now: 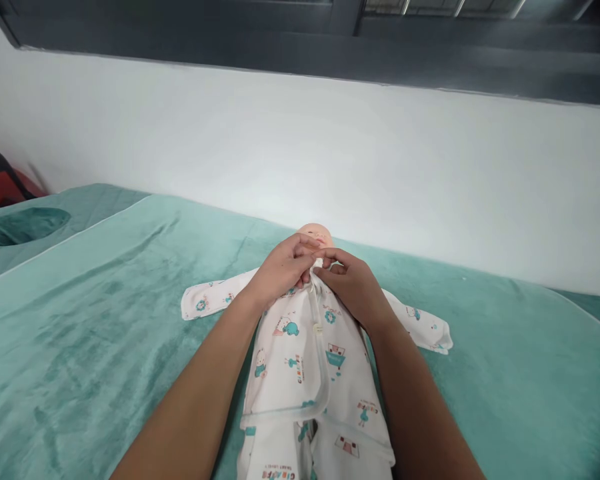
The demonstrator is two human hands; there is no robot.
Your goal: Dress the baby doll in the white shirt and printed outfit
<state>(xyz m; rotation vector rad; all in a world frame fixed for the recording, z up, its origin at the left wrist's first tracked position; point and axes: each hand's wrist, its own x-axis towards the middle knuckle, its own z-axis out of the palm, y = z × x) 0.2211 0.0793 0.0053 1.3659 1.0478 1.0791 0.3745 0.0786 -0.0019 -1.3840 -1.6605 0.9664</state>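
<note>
A baby doll (316, 232) lies on its back, dressed in a white baby shirt (290, 340) with teal and pink prints and a pale edging down the front. Both of its sleeves stretch out to the sides. My left hand (286, 267) pinches the collar edge just below the doll's chin. Beside it, touching or nearly so, my right hand (347, 275) grips the other side of the same neckline with thumb and forefinger. A button (318, 328) sits midway down the front. Matching printed pants (280, 453) show under the shirt's hem. My fingers hide the neck fastening.
Teal plush cover (130, 347) spreads under the doll, with a hollow (25, 225) in the bedding at far left. A white wall (300, 147) rises behind, below a dark window frame (205, 40). A red and black object (3, 180) stands at the left edge.
</note>
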